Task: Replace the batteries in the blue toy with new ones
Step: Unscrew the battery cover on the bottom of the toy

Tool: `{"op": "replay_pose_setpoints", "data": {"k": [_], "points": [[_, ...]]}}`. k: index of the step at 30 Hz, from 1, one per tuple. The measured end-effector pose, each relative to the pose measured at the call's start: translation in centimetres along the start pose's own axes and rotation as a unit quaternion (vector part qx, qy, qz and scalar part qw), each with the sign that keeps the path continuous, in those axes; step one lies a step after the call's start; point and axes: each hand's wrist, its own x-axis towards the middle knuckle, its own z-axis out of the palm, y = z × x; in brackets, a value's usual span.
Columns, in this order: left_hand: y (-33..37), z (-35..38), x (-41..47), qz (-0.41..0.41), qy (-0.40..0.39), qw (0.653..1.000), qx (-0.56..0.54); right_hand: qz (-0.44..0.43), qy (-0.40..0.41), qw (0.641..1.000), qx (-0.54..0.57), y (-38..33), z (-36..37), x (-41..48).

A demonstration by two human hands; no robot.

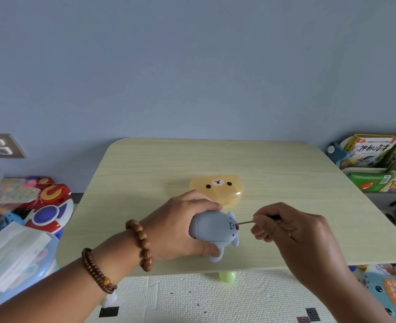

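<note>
Your left hand [180, 229] fingers curl round the smooth, rounded grey-blue plastic toy [213, 230], front-centre on the pale wood-grain table [145, 183] | thin metal screwdriver [246, 222] tip at its underside | your right hand [292, 231] fingers pinch the handle.

Yellow bear-face case [218, 185] lies on the counter [215, 157]. Picture books [374, 151] stand right of it; red-and-blue toy [50, 214] and wall socket [2, 146] left.

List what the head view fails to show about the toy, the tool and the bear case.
Head view:
- blue toy: left part covered by the left hand; battery hatch too small to read.
- tool: handle buried in the right hand; tip too small.
- bear case: contents blurred behind its cloudy lid; near edge behind the left hand.
</note>
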Motion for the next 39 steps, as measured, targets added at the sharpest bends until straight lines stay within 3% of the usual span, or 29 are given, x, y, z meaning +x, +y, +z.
{"op": "replay_pose_setpoints", "data": {"k": [11, 14, 17, 20, 26, 31, 35, 39], "points": [[-0.1, 0.0, 0.1, 0.004, -0.003, 1.000, 0.004, -0.001, -0.038, 0.999, -0.023, 0.0, -0.1, 0.6], [-0.2, 0.1, 0.1, 0.006, 0.001, 1.000, 0.001, -0.036, -0.055, 0.992, -0.111, -0.6, -0.6, 1.5], [-0.3, 0.3, 0.2, 0.004, 0.003, 1.000, 0.002, -0.099, -0.063, 0.963, -0.242, -1.3, -0.4, 2.5], [-0.4, 0.4, 0.2, 0.006, 0.001, 1.000, 0.009, -0.099, -0.104, 0.935, -0.323, -1.7, 0.1, 2.7], [-0.6, 0.3, -0.1, -0.003, 0.014, 1.000, -0.003, -0.097, -0.196, 0.931, -0.291, -2.4, -1.6, 2.9], [-0.4, 0.3, 0.0, -0.003, 0.014, 1.000, 0.002, -0.130, -0.158, 0.905, -0.372, -2.0, -0.8, 3.3], [-0.4, 0.2, -0.1, -0.007, 0.019, 1.000, 0.003, -0.081, -0.194, 0.921, -0.328, -2.6, -0.9, 2.7], [-0.3, 0.3, -0.1, -0.009, 0.019, 1.000, -0.007, -0.089, -0.212, 0.914, -0.335, -2.9, -1.3, 3.0]]}}
